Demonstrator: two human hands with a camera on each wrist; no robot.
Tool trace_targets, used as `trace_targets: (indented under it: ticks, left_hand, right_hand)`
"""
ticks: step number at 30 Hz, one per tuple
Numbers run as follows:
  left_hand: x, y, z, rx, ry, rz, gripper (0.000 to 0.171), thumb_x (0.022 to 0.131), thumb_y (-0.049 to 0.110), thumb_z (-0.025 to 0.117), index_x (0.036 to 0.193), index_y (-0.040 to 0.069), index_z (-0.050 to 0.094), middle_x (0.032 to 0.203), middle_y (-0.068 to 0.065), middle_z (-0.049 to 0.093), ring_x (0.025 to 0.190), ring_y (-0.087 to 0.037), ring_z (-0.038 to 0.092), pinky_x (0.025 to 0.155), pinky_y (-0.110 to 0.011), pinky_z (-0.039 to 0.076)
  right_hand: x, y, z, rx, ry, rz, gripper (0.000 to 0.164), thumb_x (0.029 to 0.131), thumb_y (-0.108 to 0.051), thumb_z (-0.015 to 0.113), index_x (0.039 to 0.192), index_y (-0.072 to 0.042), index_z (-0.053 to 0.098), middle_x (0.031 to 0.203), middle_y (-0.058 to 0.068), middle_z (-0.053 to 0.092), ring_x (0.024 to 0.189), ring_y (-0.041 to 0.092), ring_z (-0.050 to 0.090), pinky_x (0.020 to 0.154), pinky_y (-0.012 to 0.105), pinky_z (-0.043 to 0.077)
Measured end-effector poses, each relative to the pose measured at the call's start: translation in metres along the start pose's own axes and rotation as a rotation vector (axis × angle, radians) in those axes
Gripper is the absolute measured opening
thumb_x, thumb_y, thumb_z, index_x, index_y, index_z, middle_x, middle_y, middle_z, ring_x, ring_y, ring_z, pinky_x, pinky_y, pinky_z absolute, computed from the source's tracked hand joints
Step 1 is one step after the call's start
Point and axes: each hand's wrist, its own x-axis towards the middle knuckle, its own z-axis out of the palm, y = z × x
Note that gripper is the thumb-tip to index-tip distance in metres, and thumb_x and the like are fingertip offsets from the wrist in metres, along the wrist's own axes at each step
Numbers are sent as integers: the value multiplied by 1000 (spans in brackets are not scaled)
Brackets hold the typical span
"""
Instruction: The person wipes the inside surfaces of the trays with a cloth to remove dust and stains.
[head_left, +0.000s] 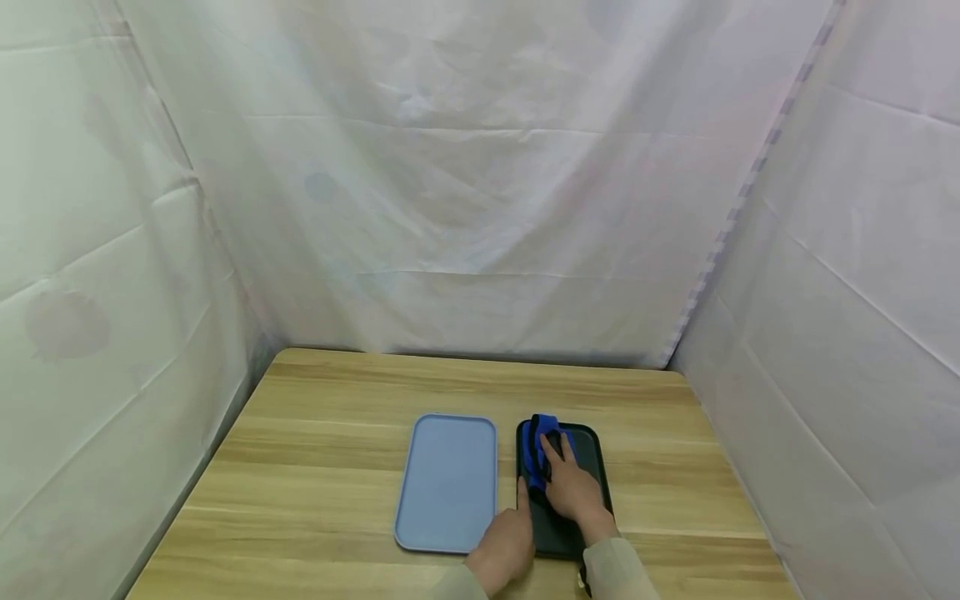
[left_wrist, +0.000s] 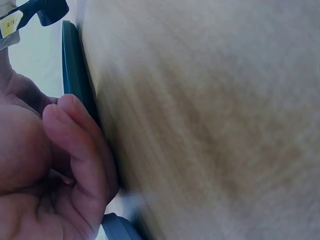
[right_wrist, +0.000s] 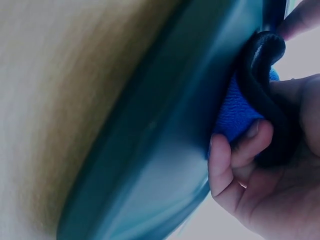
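On the dark green tray (head_left: 557, 533) lies a blue cloth with black trim (head_left: 531, 467), bunched near the far left part of the tray. My right hand (head_left: 573, 492) grips it from above, with two fingers spread forward over it in the head view. Seen from the right wrist, the fingers (right_wrist: 252, 142) curl at the fuzzy blue fabric and its thick black edge. My left hand (head_left: 506, 537) reaches its straight index finger to the tray's left rim. The left wrist view shows its other fingers (left_wrist: 80, 145) bent, close to the wooden table.
A light blue tray (head_left: 448, 483) lies left of the dark one on the wooden table (head_left: 315, 475). White fabric walls (head_left: 465, 208) enclose the table at the back and both sides. A dark strap with a yellow price tag (left_wrist: 11, 24) shows by the right wrist.
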Motion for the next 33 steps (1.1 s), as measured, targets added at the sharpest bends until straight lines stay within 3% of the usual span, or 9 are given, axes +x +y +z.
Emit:
trace_targets:
  ticks: [10,23,33]
  left_hand:
    - [1,4,0,-27,-4,-24,88,94,7,72,165,2,19,54,-3,54,46,-17,51,49,-31,45]
    - [1,1,2,9,11,6,93,91,10,75,164,-1,18,53,-2,52,44,-15,49,48,-29,45]
    - [0,1,0,-18,16,10,93,91,7,73,165,-1,16,54,-2,54,45,-15,50,49,-29,46]
  right_hand:
    - [-9,-1,-3,18,-10,18,78,98,-13,65,165,-28,28,172,23,16,43,18,45,43,34,36]
    - [-25,-7,1,28,-2,37,79,95,-10,68,164,-27,33,171,23,19,43,17,44,42,32,35]
    - [-34,-10,1,16,-2,26,81,93,-10,71,164,-27,34,170,25,21,42,16,42,41,31,33]
